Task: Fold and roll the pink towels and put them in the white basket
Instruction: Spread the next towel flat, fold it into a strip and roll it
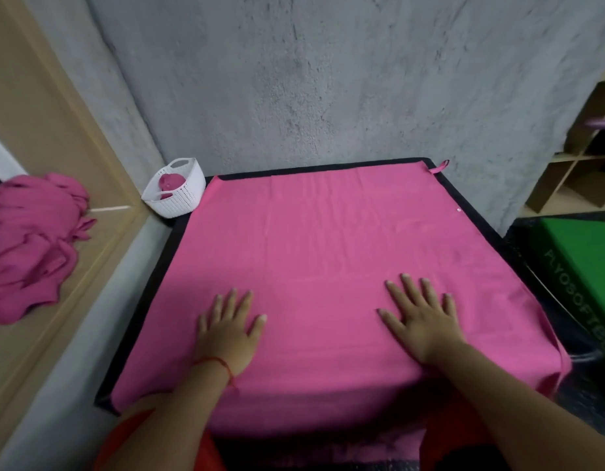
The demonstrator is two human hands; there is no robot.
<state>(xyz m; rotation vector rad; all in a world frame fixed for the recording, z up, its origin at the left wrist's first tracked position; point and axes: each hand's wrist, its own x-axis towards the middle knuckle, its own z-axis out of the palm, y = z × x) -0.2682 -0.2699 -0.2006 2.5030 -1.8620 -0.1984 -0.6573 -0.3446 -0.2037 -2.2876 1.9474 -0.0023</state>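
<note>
A pink towel [328, 249] lies spread flat over the black table [151, 287], covering nearly all of it. A thin black border shows along the far edge and down the left side. The towel's near edge hangs over the table's front, toward the person, and its right edge droops off the right side near the front corner. A small loop [438, 166] sticks out at the far right corner.

Both hands press palm-down on the near part of the towel, well apart. The left hand [228, 329], with a red thread [214, 361] at the wrist, rests left of centre. The right hand [421, 321] rests right of centre, a little farther forward. The fingers [409, 287] are straight and spread, gripping nothing.

Beyond the fingertips the far half of the towel stretches open up to the grey wall [294, 79]. Between the hands there is a wide strip of flat cloth.

The white basket [185, 195] stands just beside the table's far left corner, against the wall, with a rolled towel [170, 183] inside. A pile [32, 243] of loose pink towels sits on the wooden ledge [90, 266] to the left, well apart from the table. On the right, a green box [579, 260] crowds close to the table's edge, and a wooden shelf [573, 171] stands behind it.
</note>
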